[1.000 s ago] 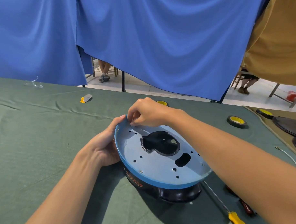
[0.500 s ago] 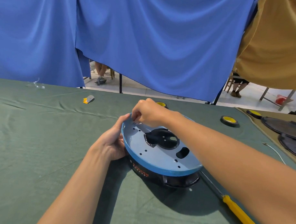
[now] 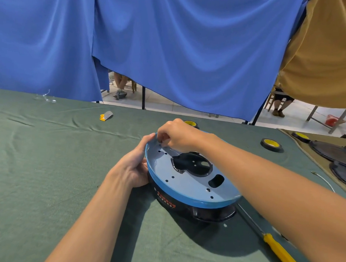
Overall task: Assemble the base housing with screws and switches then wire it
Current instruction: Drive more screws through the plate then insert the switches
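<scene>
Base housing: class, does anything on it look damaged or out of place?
Yes: clear film on top of the base housing is wrinkled and lifted beside the central opening; the right hand pinches it.

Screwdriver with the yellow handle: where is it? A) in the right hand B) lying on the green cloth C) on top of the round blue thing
B: the screwdriver lies on the green cloth, beside the base housing.

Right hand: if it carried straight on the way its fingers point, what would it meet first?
Probably the housing: the right hand points down at its blue top face, just inside the far rim, almost touching. The left hand grips that rim alongside.
</scene>
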The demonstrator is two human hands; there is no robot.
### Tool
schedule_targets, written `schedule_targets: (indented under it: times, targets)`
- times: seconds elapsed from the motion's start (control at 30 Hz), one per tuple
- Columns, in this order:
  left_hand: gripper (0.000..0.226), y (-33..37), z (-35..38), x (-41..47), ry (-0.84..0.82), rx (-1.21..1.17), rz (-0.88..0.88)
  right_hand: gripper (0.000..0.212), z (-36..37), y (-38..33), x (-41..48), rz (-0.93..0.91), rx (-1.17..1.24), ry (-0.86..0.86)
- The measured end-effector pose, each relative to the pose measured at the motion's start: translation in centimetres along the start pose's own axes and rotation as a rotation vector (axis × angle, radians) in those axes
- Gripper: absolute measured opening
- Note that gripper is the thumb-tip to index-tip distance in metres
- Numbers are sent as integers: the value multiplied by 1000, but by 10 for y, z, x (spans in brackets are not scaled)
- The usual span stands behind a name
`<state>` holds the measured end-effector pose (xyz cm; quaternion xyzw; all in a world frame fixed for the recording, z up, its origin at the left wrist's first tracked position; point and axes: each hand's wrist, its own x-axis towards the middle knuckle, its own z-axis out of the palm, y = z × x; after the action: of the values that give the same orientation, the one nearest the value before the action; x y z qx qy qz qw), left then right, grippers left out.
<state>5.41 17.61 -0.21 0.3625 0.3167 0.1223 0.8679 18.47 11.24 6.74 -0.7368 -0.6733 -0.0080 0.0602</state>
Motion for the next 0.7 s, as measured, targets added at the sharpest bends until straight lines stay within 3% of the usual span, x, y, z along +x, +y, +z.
schedule_targets:
  times: [0.17,0.33,0.7]
  targets:
    - [64,0,-1,0,-31,7,-18,22,7,-5,5,66,-88,57]
    - [59,1,0,0,-15,8,-12,14,-1,2,0,27,27,15]
    - [62,-1,0,0,-10,4,7,21,5,-1,2,50,-25,53]
